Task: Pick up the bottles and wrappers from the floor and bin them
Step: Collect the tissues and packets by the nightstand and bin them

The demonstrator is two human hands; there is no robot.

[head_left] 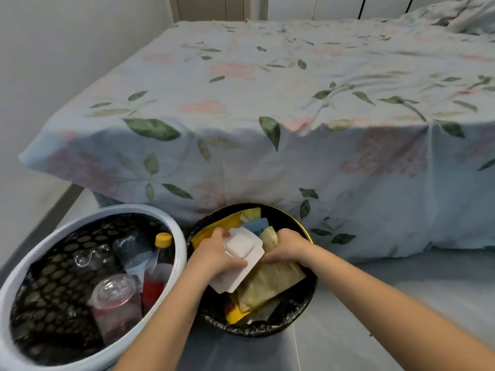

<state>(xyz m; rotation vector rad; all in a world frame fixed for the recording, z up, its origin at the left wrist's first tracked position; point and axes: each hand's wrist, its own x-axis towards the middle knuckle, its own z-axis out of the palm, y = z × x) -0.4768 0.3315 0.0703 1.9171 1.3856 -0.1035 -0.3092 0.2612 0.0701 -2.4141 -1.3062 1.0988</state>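
Both hands are over a round black-lined bin [308, 298] on the floor by the bed. My left hand [214, 254] grips a white blister pack [242, 261] at the bin's mouth. My right hand [288, 246] holds the top of an olive-yellow wrapper [270, 285] that lies tilted in the bin. More wrappers, yellow [214, 227] and blue [255, 226], fill the far side. A pale blue bin [16, 279] to the left holds a yellow-capped bottle with red drink [158, 271], a clear bottle [134, 250] and a lidded clear cup [115, 293].
A bed with a floral sheet [267, 108] stands directly behind both bins, its cover hanging down to the floor. A white wall [53, 49] runs along the left. Grey floor [401, 285] lies to the right of the black bin.
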